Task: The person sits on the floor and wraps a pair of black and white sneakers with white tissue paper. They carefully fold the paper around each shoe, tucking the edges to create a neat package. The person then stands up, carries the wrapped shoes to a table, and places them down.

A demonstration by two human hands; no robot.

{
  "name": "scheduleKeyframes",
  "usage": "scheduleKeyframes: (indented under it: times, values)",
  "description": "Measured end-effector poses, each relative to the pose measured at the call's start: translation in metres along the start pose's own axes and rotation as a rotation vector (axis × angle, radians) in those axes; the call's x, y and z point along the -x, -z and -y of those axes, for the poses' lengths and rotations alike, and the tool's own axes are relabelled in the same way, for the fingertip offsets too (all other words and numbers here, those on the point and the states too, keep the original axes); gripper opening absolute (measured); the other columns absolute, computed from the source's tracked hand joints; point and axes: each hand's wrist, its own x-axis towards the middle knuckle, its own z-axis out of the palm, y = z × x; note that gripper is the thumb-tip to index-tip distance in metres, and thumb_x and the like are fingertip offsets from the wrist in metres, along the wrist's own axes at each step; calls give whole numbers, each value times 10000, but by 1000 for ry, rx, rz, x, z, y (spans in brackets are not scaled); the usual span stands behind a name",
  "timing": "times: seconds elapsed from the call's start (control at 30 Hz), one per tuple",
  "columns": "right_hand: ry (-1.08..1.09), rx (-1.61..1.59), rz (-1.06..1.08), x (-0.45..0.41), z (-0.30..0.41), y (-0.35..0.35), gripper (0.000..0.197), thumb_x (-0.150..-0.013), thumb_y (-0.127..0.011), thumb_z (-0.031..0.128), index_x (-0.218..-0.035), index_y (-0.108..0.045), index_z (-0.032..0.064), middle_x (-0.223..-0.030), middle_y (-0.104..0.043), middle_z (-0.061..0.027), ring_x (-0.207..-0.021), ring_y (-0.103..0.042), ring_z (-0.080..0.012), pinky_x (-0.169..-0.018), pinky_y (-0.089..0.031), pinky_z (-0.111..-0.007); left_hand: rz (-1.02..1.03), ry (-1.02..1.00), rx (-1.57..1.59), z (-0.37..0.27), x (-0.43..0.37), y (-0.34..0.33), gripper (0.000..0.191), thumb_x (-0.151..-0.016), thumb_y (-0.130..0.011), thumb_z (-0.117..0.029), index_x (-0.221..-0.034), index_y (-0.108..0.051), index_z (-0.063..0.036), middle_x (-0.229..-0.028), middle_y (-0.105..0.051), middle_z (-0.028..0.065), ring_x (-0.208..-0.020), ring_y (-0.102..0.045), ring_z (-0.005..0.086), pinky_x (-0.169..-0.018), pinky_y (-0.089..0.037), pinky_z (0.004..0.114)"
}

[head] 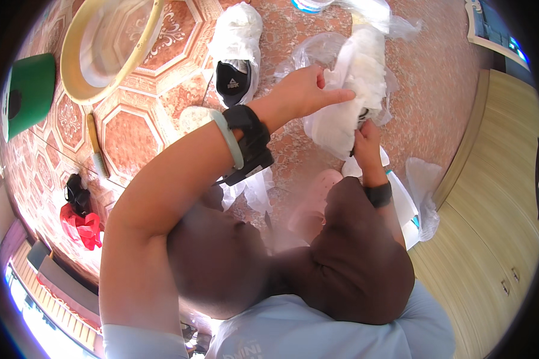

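A shoe wrapped in white tissue (pixel 366 67) lies ahead of me, with a little dark and striped material showing at its near end. My left hand (pixel 314 89) is over its left side, thumb out along the paper; whether it pinches the paper is unclear. At the near end, my right hand (pixel 367 137) has its fingers closed on the shoe's edge. Another paper-covered shoe (pixel 238 36) rests to the left, its black part with a Peak logo uncovered. Clear plastic film (pixel 316 49) lies beside the wrapped shoe.
A yellow basin (pixel 69 76), a wooden-handled brush (pixel 95 143), a green container (pixel 36 92) and a red plastic bag (pixel 83 226) are on the tiled floor at left. Pale wooden cabinets (pixel 489 215) stand at right, near a crumpled plastic bag (pixel 424 179). A paper roll (pixel 312 4) shows at the top.
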Motion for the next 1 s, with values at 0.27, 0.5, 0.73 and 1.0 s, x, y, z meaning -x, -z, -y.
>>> scheduleKeyframes:
  times: [0.27,0.5,0.73,1.0]
  values:
    - [-44,65,40,4,11,3,283,-713,-439,23,-980,-489,-53,-911,-580,-127,-850,-531,-186,-753,-407,-280,-68,-149,142,-2,-5,-5,349,-713,-614,-307,-838,-568,16,-718,-573,90,-651,-542,158,-594,-441,281]
    - [-44,-199,130,5,-5,5,233,-741,-441,21,-958,-492,-48,-890,-572,-83,-839,-519,-132,-746,-410,-259,60,-135,359,-1,-7,5,217,-670,-624,-169,-798,-573,-1,-653,-569,60,-613,-547,139,-559,-443,273]
    - [6,-57,167,7,-17,2,206,-750,-510,76,-916,-488,-43,-829,-583,-82,-744,-536,-130,-650,-431,-266,-180,-252,83,-22,0,-6,137,-713,-550,-96,-802,-539,8,-702,-570,44,-629,-548,122,-592,-443,230]
    - [-159,-392,131,6,-28,0,189,-740,-558,118,-814,-470,-33,-722,-543,-59,-650,-467,-87,-552,-390,-245,26,-123,206,-17,-3,25,216,-745,-552,-104,-936,-527,-6,-783,-567,43,-641,-541,107,-586,-440,220]
